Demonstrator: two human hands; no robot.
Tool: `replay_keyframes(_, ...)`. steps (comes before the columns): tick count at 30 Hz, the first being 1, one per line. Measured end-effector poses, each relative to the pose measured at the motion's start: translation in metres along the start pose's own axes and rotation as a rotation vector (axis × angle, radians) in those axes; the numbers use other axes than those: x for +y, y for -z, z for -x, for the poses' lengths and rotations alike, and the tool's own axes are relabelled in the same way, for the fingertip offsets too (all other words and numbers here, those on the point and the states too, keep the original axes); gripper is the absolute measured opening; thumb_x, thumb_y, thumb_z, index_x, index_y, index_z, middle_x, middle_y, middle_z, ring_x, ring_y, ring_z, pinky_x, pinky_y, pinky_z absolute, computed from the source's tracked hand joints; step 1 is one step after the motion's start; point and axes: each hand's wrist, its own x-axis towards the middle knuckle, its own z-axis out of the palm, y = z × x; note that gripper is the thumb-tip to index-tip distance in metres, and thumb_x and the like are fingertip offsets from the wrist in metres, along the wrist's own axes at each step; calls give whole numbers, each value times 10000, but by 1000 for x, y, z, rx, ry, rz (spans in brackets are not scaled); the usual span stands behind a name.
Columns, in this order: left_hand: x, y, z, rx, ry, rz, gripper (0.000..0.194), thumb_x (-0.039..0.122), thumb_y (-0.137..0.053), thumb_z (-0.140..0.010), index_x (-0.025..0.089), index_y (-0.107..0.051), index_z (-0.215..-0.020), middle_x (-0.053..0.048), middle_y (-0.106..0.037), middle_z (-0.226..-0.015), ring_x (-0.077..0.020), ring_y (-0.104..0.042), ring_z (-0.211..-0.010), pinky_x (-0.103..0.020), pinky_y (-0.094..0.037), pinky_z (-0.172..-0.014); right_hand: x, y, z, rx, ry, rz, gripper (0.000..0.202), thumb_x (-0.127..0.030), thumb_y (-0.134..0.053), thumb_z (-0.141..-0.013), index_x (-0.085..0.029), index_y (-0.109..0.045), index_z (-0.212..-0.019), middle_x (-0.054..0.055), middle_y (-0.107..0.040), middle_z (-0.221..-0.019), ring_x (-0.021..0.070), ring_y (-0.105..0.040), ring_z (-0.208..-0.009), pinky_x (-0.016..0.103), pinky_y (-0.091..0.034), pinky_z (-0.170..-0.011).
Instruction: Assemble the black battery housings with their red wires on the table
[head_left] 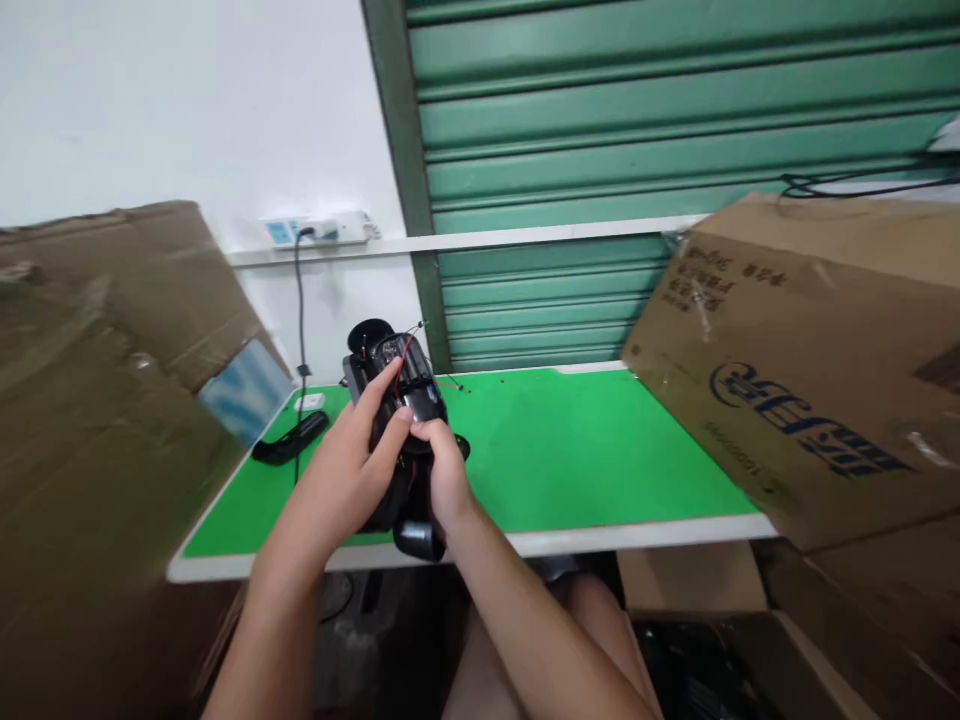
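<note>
While the black device [421, 392] is held over the left half of the green mat [559, 450], the left hand [352, 455] grips it, index and thumb on its open face; the right hand [444, 455] clasps it thumb-on-top, other fingers hidden. Looks like an inside-fitting step tbh; next move probably calls for keeping the red wire [406, 348] clear.

Table [555, 450], green top, white edge. Left end is carrying: one curved black piece [291, 440], lying aslant; one small white object [309, 402], sitting just behind; one black cord [301, 310], trailing onto the surface.
</note>
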Motion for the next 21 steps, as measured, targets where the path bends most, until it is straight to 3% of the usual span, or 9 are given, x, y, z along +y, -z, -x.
replay_keyframes(4,-12,-49,-52,-61,-55,200,627,481,-432,-1009,287,-349,-1599,-75,-488,-1594,-284,-475,-1463,-511,-329,-1236,-18,34,-52,75,43,128,551,-415,-606,-706,-200,-660,-1211,30,-761,-1074,258,-701,-1015,325,-568,-826)
replay_keyframes(9,-37,-93,-84,-130,-37,382,644,434,-444,-1005,271,-302,-1612,-54,-402,-1652,-248,-390,-1522,-448,-262,-1278,-20,65,-90,126,77,301,555,-431,-575,-744,-203,-625,-1248,33,-755,-1108,241,-705,-996,319,-554,-846)
replay_keyframes(13,-60,-110,-92,-129,-19,435,658,426,-452,-998,240,-291,-1608,-56,-367,-1671,-226,-341,-1547,-399,-257,-1284,-8,81,-107,142,106,540,536,-469,-577,-808,-211,-630,-1274,42,-751,-1143,243,-688,-1052,331,-539,-905)
replay_keyframes(18,-84,-119,-94,-108,39,483,699,430,-510,-963,209,-302,-1593,-89,-388,-1656,-233,-383,-1525,-395,-290,-1271,4,86,-120,148,116,652,489,-505,-618,-833,-187,-679,-1200,80,-732,-1199,257,-649,-1157,350,-492,-1009)
replay_keyframes(21,-92,-119,-94,-78,77,450,707,437,-531,-943,218,-323,-1583,-108,-467,-1598,-261,-532,-1406,-401,-431,-1185,5,84,-125,134,103,708,470,-518,-660,-823,-173,-703,-1140,94,-738,-1161,266,-664,-1131,371,-490,-1015)
